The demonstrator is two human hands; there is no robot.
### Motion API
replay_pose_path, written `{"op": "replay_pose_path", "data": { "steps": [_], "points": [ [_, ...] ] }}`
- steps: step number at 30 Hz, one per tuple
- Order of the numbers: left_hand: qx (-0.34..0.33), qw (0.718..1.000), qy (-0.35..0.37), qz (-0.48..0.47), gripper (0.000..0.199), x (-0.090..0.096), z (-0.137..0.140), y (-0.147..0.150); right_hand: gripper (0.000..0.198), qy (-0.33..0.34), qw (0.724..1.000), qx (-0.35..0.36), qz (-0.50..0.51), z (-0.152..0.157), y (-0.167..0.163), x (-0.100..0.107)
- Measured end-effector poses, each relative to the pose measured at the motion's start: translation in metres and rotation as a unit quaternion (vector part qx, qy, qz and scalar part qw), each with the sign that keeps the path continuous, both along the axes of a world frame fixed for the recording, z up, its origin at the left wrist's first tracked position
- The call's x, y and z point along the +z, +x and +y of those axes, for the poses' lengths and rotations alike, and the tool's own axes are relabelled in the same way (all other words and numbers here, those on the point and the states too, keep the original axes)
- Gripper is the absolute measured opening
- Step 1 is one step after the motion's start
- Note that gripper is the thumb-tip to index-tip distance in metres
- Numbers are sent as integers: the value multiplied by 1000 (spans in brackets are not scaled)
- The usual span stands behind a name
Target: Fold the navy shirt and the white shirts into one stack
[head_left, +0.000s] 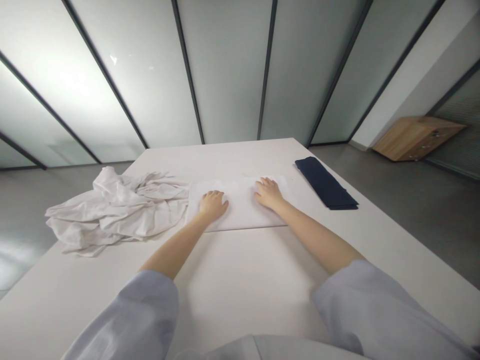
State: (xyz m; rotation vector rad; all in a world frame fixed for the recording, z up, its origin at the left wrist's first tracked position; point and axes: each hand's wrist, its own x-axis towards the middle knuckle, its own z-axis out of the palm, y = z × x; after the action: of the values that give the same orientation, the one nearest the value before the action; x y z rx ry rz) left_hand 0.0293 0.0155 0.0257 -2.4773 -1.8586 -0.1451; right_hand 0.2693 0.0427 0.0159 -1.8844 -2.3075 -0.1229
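Note:
A white cloth, folded into a flat rectangle, lies in the middle of the table. On its left part rests my left hand, palm down with the fingers stretched out. My right hand presses flat near the far right part of the same cloth, its fingers spread. Neither hand grips anything. Left of the folded piece, a crumpled heap of white fabric touches or nearly touches its edge and hangs over the table's left side.
A dark navy folded cloth lies near the right edge of the white table. Frosted glass panels stand beyond the far edge. A wooden cabinet is on the floor at the right.

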Motion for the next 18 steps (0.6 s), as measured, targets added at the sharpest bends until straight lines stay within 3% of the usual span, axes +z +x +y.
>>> {"op": "replay_pose_path", "data": {
  "steps": [2,4,8,18],
  "points": [
    [-43,998,-32,-22,41,-3,-16,23,40,3,997,72,34,-12,-29,-2],
    [-38,998,-52,-25,41,-9,-29,40,38,-19,992,107,64,-21,-51,-8],
    [7,999,-42,-14,52,-20,-36,51,40,-37,992,96,76,-28,-63,-25],
    [6,998,-55,9,59,-21,6,49,41,-33,993,96,61,7,-52,-22]
  ]
}}
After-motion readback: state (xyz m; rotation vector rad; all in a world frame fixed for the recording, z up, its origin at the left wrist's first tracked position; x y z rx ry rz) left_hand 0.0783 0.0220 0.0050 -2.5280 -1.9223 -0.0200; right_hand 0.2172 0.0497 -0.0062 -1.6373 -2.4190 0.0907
